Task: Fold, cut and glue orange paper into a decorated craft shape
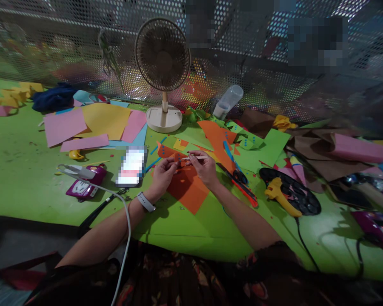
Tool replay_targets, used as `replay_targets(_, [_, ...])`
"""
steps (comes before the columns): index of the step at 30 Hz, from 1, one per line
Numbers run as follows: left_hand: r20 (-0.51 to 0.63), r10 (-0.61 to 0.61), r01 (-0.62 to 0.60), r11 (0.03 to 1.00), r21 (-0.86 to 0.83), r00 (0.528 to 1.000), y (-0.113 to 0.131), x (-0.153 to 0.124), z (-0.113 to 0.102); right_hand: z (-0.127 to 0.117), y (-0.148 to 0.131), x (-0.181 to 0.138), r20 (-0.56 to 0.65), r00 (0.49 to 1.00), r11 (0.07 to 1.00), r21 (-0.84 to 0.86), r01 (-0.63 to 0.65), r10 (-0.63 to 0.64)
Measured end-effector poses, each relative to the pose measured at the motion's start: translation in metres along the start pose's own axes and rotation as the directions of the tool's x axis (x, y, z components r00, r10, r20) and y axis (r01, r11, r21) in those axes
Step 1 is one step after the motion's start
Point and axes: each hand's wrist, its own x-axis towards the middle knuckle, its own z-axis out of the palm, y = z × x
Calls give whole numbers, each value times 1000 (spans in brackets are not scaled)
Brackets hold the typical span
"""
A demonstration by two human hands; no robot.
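My left hand (165, 173), with a pale band on the wrist, is closed in a pinch at the edge of a small orange paper piece (170, 152) marked with blue dots. Between the thumb and fingers of my right hand (206, 169) is a thin pale stick (199, 157); its tip points left toward my left fingertips. Whether the tip touches the paper I cannot tell. Beneath both hands lies a larger orange paper sheet (191, 191) on the green table. Blue-handled scissors (238, 170) and a red and black cutter (244, 192) lie right of my right hand.
A round fan (163, 119) stands behind the hands. Left are a lit phone (132, 166) and a purple power strip (83, 187), its white cable (127, 221) crossing my left forearm. Right, a yellow glue gun (282, 197) rests on a black tray (311, 199). Coloured paper (107, 121) lies around.
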Motion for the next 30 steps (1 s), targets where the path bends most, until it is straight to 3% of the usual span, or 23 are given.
replay_targets(30, [15, 7, -6, 999, -39, 1000, -4, 2, -2, -2, 4, 2, -8, 1000, 1000, 6, 2, -2])
